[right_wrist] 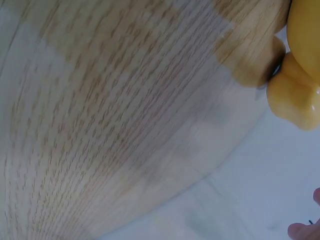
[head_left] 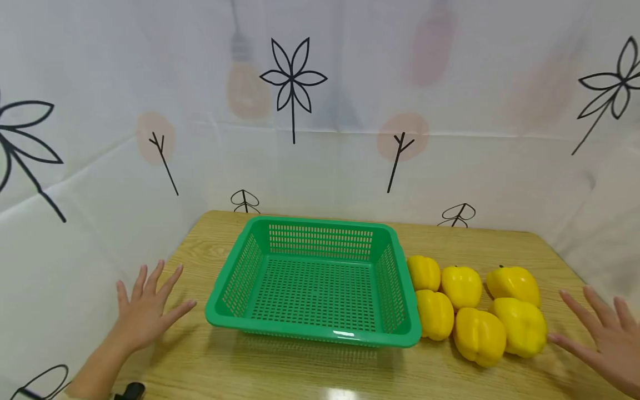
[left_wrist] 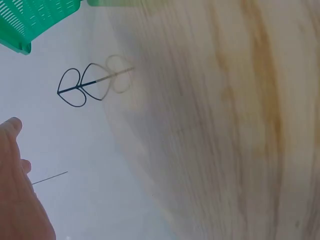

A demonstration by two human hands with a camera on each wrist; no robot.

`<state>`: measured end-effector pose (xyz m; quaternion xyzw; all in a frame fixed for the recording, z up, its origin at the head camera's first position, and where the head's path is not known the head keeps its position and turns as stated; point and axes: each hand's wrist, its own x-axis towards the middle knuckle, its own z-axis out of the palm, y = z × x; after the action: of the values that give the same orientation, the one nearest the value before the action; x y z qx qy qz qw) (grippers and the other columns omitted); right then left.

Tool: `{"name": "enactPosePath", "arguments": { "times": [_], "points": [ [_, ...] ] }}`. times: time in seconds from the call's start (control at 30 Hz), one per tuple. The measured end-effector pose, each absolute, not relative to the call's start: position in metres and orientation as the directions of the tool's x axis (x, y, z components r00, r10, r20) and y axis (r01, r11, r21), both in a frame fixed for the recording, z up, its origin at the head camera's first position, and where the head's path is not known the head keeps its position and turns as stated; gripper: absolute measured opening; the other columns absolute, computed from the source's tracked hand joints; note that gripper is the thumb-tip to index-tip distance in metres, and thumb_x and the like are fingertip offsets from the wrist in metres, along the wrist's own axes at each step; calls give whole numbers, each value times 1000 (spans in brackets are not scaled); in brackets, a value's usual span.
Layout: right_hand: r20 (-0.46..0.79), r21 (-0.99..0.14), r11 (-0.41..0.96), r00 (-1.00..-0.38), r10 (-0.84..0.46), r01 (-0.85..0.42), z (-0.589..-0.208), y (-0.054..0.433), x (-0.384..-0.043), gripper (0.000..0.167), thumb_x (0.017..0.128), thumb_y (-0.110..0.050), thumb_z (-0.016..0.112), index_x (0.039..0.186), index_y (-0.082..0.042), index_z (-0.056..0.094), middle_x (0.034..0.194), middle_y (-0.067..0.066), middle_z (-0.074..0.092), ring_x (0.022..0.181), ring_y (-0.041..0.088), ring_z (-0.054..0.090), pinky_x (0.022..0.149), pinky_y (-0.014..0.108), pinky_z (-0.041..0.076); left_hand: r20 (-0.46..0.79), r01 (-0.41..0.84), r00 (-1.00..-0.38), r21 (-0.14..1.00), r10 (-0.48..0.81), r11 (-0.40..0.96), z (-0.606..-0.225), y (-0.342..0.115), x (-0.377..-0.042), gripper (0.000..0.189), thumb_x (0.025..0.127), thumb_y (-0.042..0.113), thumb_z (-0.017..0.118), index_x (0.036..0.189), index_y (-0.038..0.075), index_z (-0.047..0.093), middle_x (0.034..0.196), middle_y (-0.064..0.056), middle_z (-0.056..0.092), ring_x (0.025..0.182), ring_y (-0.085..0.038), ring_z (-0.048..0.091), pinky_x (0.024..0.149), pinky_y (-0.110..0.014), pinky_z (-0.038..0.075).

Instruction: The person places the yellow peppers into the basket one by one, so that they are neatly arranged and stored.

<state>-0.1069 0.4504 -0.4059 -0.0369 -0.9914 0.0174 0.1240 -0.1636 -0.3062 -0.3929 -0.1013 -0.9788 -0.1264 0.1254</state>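
Observation:
In the head view a green plastic basket (head_left: 312, 325) with slotted walls stands in the middle of the table, and nothing lies inside it. Several yellow bell peppers (head_left: 480, 336) are grouped against its right side. My left hand (head_left: 145, 316) is left of the basket, fingers spread and holding nothing. On the far right, my right hand (head_left: 612, 344) is spread too, beside the nearest pepper (head_left: 520, 328) and partly cut off by the frame. Part of the left hand (left_wrist: 20, 190) shows in the left wrist view. Only fingertips (right_wrist: 302, 231) of the right hand appear in the right wrist view.
The wooden table (head_left: 200, 361) has rounded far corners. A white cloth (head_left: 340, 178) printed with black plant drawings hangs behind it and along both sides. Near the left forearm, a small black object (head_left: 131, 391) sits at the bottom edge.

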Motion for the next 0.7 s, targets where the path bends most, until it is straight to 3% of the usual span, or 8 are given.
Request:
{"name": "enactPosePath", "arguments": {
  "times": [0.3,0.5,0.7],
  "points": [
    [265,-70,998,-964,14,-5,-403,446,-106,101,85,-57,57,148,-19,-11,146,26,-21,121,59,-21,90,74,-8,283,231,-949,318,141,920,-389,-295,-163,74,94,47,49,151,20,13,150,-25,7,135,-47,-8,91,-62,-26],
    [278,-114,991,-960,-38,-72,-405,446,-107,102,84,-50,63,150,-14,-7,145,30,-17,125,48,-27,96,59,-20,321,264,-937,397,137,879,-385,-287,-165,70,95,41,50,151,18,15,147,-29,13,134,-50,-2,93,-67,-19],
    [324,-186,970,-942,-87,-153,-406,446,-108,102,82,-42,68,150,-10,0,145,34,-10,130,44,-23,100,51,-21,346,300,-928,477,137,826,-381,-280,-165,65,96,34,48,150,12,18,144,-32,20,132,-52,1,93,-72,-10]
  ]
}}
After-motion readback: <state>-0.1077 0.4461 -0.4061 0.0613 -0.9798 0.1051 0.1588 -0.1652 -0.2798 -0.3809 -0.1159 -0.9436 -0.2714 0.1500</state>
